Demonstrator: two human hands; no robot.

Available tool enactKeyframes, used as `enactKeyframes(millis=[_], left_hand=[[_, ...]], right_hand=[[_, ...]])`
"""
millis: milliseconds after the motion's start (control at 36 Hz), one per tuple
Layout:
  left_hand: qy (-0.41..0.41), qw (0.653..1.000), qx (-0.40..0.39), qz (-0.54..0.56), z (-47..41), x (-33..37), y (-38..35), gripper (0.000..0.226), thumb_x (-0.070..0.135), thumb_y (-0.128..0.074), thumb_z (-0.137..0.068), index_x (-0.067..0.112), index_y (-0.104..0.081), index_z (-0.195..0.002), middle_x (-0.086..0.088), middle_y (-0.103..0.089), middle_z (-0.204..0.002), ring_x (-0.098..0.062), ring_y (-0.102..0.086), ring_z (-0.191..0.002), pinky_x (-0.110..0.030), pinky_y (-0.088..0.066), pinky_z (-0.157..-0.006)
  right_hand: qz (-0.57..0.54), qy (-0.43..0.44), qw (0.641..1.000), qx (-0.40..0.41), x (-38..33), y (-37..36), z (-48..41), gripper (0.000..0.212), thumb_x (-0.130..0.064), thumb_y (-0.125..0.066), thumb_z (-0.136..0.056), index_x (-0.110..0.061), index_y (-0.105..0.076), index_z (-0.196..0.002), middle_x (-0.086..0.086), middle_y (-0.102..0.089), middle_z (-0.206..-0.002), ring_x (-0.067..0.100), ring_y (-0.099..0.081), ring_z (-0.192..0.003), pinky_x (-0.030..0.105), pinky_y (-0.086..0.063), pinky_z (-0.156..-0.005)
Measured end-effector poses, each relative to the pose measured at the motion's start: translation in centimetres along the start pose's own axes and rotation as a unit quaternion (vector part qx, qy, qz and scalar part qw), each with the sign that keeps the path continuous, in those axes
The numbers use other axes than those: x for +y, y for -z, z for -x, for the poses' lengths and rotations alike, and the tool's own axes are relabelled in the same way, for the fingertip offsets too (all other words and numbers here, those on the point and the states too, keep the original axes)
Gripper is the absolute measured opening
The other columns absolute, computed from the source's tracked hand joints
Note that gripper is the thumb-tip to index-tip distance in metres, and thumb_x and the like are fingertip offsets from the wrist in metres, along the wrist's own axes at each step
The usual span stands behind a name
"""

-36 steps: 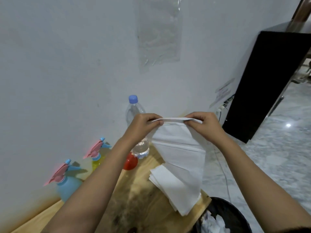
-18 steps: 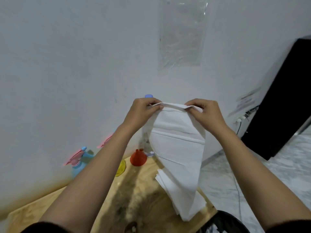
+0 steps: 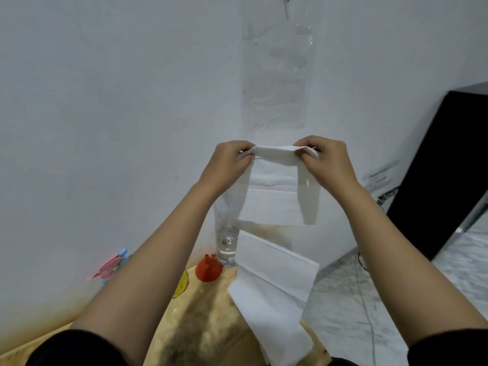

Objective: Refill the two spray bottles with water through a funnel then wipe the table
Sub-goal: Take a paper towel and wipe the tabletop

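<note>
Paper towel sheet (image 3: 272, 199) is held up in the air in front of the white wall (image 3: 105, 101). Its top edge is pinched at both corners. One corner is gripped by the curled fingers and thumb of the left hand (image 3: 228, 165), the other by the right hand (image 3: 326, 165) in the same way. The sheet is pulled flat between them and hangs straight down. Its bottom edge is apart from the pile of paper towels (image 3: 274, 291) that is spread on the wooden table (image 3: 211, 326) below.

A clear water bottle (image 3: 226, 241) is seen just behind the pile, partly hidden by the sheet. A red funnel (image 3: 208, 268) is set upside down beside it. A bit of a yellow bottle (image 3: 182, 283) and a pink spray trigger (image 3: 108, 265) are seen behind the left arm. A clear plastic sheet (image 3: 277, 75) is stuck on the wall. A black cabinet (image 3: 443, 167) is seen at the right.
</note>
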State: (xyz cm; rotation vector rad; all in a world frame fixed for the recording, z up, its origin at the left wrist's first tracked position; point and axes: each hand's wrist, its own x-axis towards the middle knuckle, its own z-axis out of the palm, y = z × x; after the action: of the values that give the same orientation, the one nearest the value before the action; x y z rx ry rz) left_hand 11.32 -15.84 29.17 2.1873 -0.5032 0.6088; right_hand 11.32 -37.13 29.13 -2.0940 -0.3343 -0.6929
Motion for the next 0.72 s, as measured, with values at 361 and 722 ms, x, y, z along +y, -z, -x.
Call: enactKeyframes(millis=[361,722], left_hand=[[0.018,0.998,-0.061,0.020,5.6,-0.7,3.7,0.014,0.008,-0.060,-0.089,0.011,-0.071,-0.097,0.009,-0.065,-0.088,0.006,-0.058,-0.082,-0.003,-0.037,-0.070],[0.225,0.969,-0.101,0.021,27.3,-9.6,10.5,0.008,0.020,-0.064,-0.080,0.018,-0.070,-0.085,0.007,-0.067,-0.078,0.002,-0.053,-0.069,-0.017,-0.037,-0.062]], right_hand=[[-0.008,-0.001,0.998,-0.069,-3.0,-1.8,5.3,0.020,-0.005,-0.060,-0.081,-0.019,-0.072,-0.089,-0.006,-0.067,-0.079,0.008,-0.060,-0.077,0.011,-0.042,-0.066],[-0.053,-0.050,0.940,-0.335,-6.3,-14.8,19.3,0.012,-0.003,-0.065,-0.080,-0.009,-0.072,-0.087,-0.009,-0.066,-0.082,-0.001,-0.056,-0.075,0.006,-0.037,-0.067]])
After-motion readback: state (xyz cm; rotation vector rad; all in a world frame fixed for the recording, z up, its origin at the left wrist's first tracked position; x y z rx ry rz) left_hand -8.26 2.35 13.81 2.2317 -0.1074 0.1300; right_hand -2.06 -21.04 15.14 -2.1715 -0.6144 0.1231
